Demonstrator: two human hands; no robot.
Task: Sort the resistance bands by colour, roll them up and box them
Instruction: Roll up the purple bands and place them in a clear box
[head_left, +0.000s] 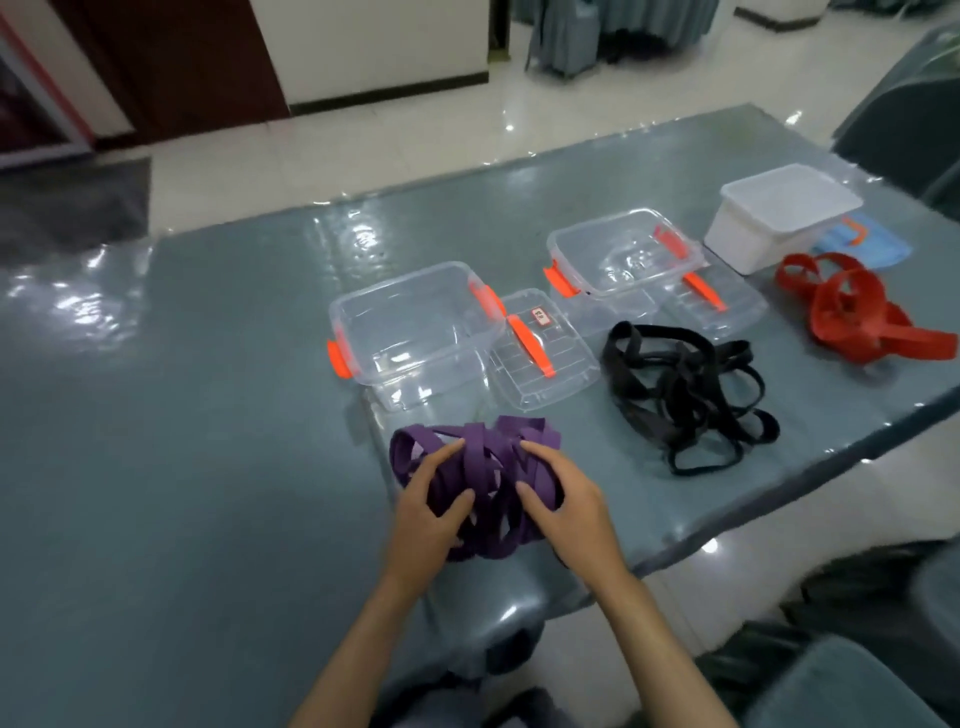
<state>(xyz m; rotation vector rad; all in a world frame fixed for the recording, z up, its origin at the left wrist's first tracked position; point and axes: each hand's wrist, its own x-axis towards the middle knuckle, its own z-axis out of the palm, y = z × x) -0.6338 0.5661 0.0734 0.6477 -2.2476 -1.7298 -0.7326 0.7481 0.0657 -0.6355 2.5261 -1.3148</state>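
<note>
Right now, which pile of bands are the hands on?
The purple bands, nearest the person; left hand and right hand both grasp them. Black and red piles lie untouched.

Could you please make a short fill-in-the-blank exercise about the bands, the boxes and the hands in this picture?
1. Both hands, left hand and right hand, grip the pile of ____ bands.
2. The black bands lie between the purple pile and the ____ bands.
3. The two clear boxes have clips coloured ____.
4. The white box stands behind the red bands, and its lid is ____.

Missing words: purple; red; orange; on
</note>
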